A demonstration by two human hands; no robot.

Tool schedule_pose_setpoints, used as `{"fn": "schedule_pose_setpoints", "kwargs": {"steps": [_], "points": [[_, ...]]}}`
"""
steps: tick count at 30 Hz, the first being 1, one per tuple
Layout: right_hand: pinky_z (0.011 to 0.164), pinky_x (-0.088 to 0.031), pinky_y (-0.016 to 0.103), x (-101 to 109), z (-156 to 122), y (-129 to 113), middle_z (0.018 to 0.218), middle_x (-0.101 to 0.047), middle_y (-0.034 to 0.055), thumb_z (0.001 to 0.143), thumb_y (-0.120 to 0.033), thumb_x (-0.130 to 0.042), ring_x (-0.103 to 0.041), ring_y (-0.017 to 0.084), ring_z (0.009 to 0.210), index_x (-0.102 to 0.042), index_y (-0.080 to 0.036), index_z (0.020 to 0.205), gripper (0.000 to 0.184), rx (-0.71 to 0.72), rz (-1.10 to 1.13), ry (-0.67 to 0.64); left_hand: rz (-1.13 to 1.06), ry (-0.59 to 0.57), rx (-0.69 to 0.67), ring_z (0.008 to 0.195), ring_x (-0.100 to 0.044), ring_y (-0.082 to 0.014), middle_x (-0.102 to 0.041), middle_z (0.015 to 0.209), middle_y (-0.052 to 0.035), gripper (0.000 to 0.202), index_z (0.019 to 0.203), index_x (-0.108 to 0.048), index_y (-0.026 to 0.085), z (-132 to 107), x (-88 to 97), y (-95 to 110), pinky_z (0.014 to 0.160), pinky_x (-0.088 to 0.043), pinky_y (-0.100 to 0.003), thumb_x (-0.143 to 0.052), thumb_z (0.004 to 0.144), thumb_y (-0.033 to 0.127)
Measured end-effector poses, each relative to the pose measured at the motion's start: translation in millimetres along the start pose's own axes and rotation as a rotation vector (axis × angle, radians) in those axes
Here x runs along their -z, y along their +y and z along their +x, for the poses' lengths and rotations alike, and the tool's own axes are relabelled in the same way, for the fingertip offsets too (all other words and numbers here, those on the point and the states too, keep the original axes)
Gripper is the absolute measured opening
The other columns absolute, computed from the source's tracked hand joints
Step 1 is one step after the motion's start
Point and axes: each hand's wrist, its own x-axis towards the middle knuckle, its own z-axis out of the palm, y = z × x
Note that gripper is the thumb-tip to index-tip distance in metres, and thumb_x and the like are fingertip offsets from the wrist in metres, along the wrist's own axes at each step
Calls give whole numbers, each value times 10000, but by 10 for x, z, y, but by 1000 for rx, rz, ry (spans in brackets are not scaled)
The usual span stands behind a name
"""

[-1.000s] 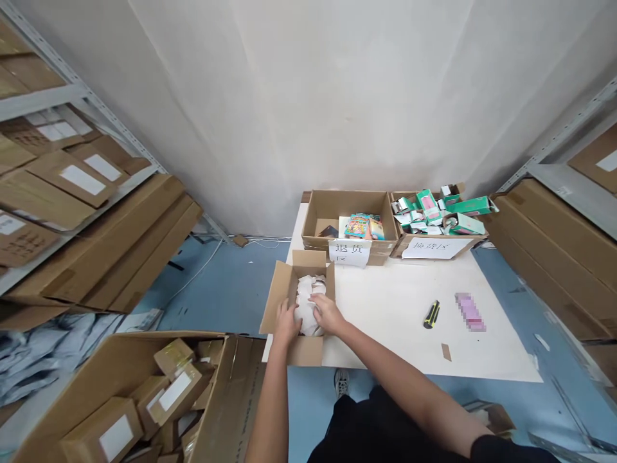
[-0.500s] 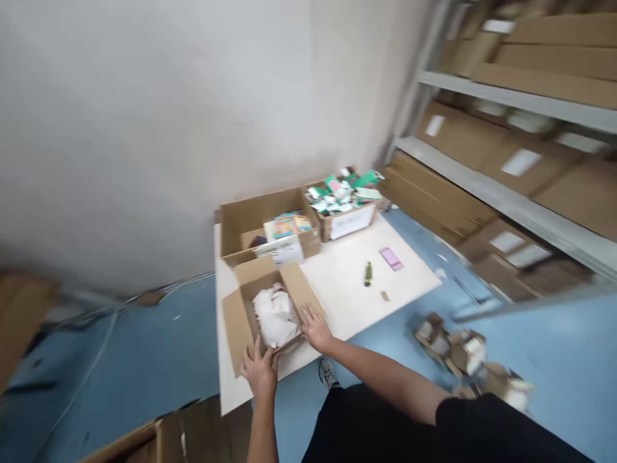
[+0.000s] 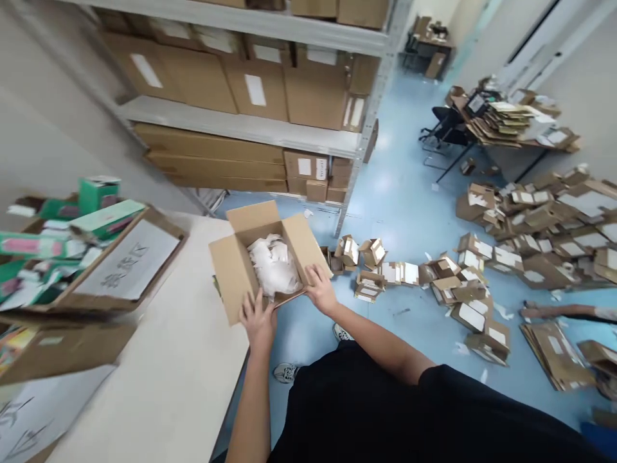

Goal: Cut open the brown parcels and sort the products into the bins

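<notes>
I hold a small open cardboard box up in the air past the edge of the white table. Crumpled white paper fills the box. My left hand grips the box's near left flap and wall from below. My right hand clasps the near right corner, fingers against the side wall. The flaps stand open.
A labelled box with green packets stands on the table at left. Metal shelves with brown cartons run along the back. Many small opened boxes litter the blue floor to the right, with flattened cardboard and a far desk.
My hands left the paper inside the box and gripped its sides. The box came off the table, and my view swung right toward the shelves and the littered floor.
</notes>
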Motion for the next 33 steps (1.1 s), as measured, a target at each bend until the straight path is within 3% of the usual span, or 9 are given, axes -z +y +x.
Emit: {"fn": "schedule_pose_setpoints", "kwargs": {"steps": [5, 10, 14, 17, 20, 23, 28, 33], "points": [[1256, -274, 626, 821, -536, 1295, 1702, -392, 60, 886, -233, -806, -183, 358, 1624, -802, -228, 925, 40, -299, -165, 148, -69, -191, -287, 1633, -175, -399, -490, 1651, -61, 177, 975, -797, 263, 841, -747, 1486, 1278, -222, -637, -638, 969, 339], [1241, -278, 621, 1547, -974, 2131, 1683, -422, 79, 886, -227, -775, -180, 385, 1620, -803, -224, 934, 55, -525, -333, 168, -154, -336, -461, 1644, -138, -380, -459, 1670, -48, 99, 954, -794, 255, 1336, -1330, 2792, 1304, -231, -618, -709, 917, 291], [1244, -261, 627, 1987, -1212, 2664, 1639, -479, 115, 892, -201, -730, -200, 389, 1614, -798, -209, 907, 70, -647, -428, 168, -213, -421, -555, 1655, -92, -345, -415, 1697, -50, 200, 1038, -796, 249, 1540, -1603, 3610, 1321, -212, -601, -665, 908, 172], [1238, -219, 677, 2185, -1314, 2957, 1632, -482, 136, 884, -157, -689, -180, 402, 1614, -799, -201, 971, 147, -745, -480, 133, -242, -463, -549, 1655, -108, -332, -347, 1732, -62, 521, 1335, -703, 267, 1605, -1711, 3988, 1313, -242, -601, -619, 864, 62], [1233, -213, 682, 2210, -1269, 3075, 1653, -446, 158, 862, -136, -675, -140, 412, 1620, -787, -190, 1104, 272, -778, -468, 93, -271, -464, -510, 1644, -158, -358, -310, 1745, -101, 684, 1511, -567, 242, 1623, -1733, 4061, 1293, -305, -588, -616, 853, 65], [1239, -253, 631, 2045, -1037, 3002, 1641, -455, 167, 856, -130, -658, -145, 405, 1621, -772, -179, 1151, 320, -700, -393, 74, -300, -415, -447, 1634, -198, -364, -339, 1732, -97, 654, 1520, -558, 248, 1613, -1674, 3819, 1280, -346, -578, -603, 883, 110], [1207, -351, 567, 1572, -382, 2574, 1581, -513, 171, 866, -130, -637, -210, 387, 1603, -763, -175, 1167, 329, -452, -220, 89, -295, -271, -270, 1614, -256, -363, -390, 1701, -107, 613, 1506, -566, 237, 1539, -1407, 3026, 1282, -352, -577, -598, 900, 159], [1201, -365, 580, 1168, 274, 1833, 1581, -508, 168, 902, -148, -613, -212, 367, 1603, -748, -185, 1230, 357, -191, -79, 38, -247, -103, -60, 1616, -250, -360, -392, 1693, -116, 591, 1507, -552, 232, 1240, -943, 2180, 1287, -339, -590, -594, 919, 189]]}}
